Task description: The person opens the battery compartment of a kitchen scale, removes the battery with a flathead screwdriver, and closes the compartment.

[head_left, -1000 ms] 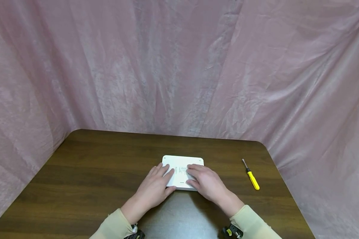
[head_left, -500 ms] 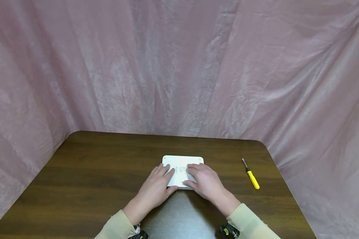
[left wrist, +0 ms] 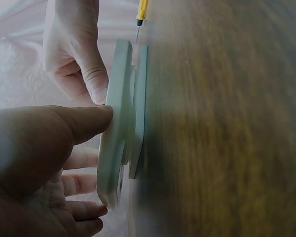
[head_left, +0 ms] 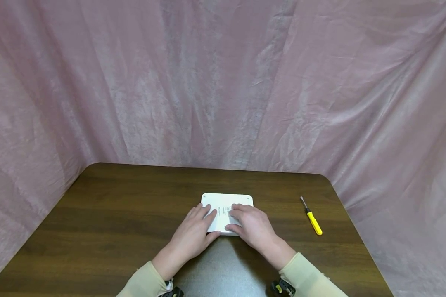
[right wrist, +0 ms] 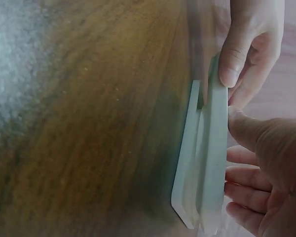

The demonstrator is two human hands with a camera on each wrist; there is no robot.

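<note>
A flat white device (head_left: pixel 221 222) with rounded corners and printed text on its upper face lies on the table. In the left wrist view, the device (left wrist: pixel 119 118) shows a thick body above a thinner plate (left wrist: pixel 140 118), with a gap between them. My left hand (head_left: pixel 191 235) rests on its left part, fingers spread, thumb at the near edge. My right hand (head_left: pixel 256 227) lies over the right part, fingertips by the print, thumb on the near part of the face. In the right wrist view, both thumbs touch the thick body (right wrist: pixel 214 148). Neither hand curls round it.
To the right lies a screwdriver (head_left: pixel 314 222) with a yellow handle, its metal tip pointing away. The brown wooden table (head_left: pixel 115 214) has rounded far corners. Pink curtains (head_left: pixel 208 82) hang behind it and on both sides.
My right hand has shifted slightly left, its thumb moving further in along the near part of the device. The left hand, the device and the screwdriver stay nearly where they were.
</note>
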